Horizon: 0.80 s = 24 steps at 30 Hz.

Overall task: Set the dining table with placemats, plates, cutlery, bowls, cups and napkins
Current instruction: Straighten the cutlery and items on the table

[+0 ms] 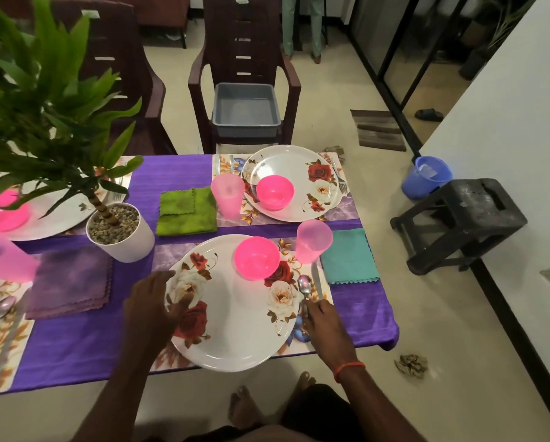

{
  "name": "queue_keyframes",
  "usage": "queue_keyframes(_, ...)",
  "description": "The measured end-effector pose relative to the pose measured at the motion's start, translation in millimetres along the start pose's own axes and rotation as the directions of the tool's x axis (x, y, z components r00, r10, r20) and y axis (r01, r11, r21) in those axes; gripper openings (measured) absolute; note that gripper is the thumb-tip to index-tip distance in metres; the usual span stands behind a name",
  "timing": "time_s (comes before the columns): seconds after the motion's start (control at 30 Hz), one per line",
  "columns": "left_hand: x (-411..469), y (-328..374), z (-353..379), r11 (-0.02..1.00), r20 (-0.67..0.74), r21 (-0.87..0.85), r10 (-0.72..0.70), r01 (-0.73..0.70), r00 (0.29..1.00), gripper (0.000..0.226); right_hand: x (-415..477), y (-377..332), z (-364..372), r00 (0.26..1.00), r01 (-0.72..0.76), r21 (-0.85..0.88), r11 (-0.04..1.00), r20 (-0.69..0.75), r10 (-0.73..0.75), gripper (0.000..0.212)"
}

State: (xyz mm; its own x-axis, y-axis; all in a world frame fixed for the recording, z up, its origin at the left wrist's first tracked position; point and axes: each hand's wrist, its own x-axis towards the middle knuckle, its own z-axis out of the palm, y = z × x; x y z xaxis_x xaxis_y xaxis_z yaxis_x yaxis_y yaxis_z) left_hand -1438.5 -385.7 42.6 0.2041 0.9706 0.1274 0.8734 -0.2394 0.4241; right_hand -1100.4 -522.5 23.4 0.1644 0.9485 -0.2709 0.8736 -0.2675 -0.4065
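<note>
A white rose-print plate point(235, 320) lies on a floral placemat point(294, 341) at the table's near edge, carrying a pink bowl point(257, 257). My left hand point(151, 309) grips the plate's left rim. My right hand point(323, 323) holds the handle of a spoon point(304, 287) that lies beside a knife point(316, 283), right of the plate. A pink cup point(313, 240) and a teal napkin point(348, 255) sit further right. A second setting behind has a plate point(302, 199), a pink bowl point(274, 192), a pink cup point(227, 194), a fork point(339, 177) and a green napkin point(187, 212).
A potted plant point(120, 231) stands left of my left hand. A purple napkin point(69, 282) and more settings lie at the far left. A grey tub point(246, 110) sits on a chair point(245, 43) behind the table. A black stool point(458, 221) and blue bucket point(426, 177) stand right.
</note>
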Motion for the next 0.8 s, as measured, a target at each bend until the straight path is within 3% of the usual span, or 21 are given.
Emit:
queue_keyframes(0.13, 1.3, 24.5, 8.7, 0.999, -0.012, -0.024, 0.029, -0.029, 1.0, 0.066, 5.8, 12.4, 5.9, 0.994, 0.097, 0.017, 0.995, 0.042, -0.098, 0.045)
queue_keyframes(0.27, 1.4, 47.8, 15.0, 0.999, 0.01, -0.029, 0.027, -0.026, 1.0, 0.067, 10.5, 5.3, -17.0, 1.0, 0.022, 0.05, 0.998, -0.007, -0.022, 0.04)
queue_keyframes(0.4, -0.8, 69.2, 21.2, 1.0, 0.013, 0.004, 0.003, -0.003, 1.0, 0.072, 35.1, -0.5, -47.7, 0.983, 0.185, 0.052, 0.981, -0.024, -0.184, 0.042)
queue_keyframes(0.53, -9.0, 96.3, 31.9, 0.997, 0.017, 0.05, -0.054, 0.054, 0.998, 0.071, 62.6, -7.1, -66.2, 0.902, 0.43, 0.084, 0.899, 0.012, -0.432, 0.034)
queue_keyframes(0.63, -19.8, 123.7, 39.5, 0.988, 0.001, 0.072, -0.135, 0.135, 0.991, 0.073, 71.5, -2.8, -63.2, 0.795, 0.583, 0.159, 0.797, 0.092, -0.6, 0.038)
queue_keyframes(0.8, -47.6, 156.3, 57.0, 0.953, 0.0, 0.092, -0.291, 0.29, 0.957, 0.073, 83.2, 13.3, -57.6, 0.661, 0.722, 0.186, 0.667, 0.101, -0.744, 0.036)
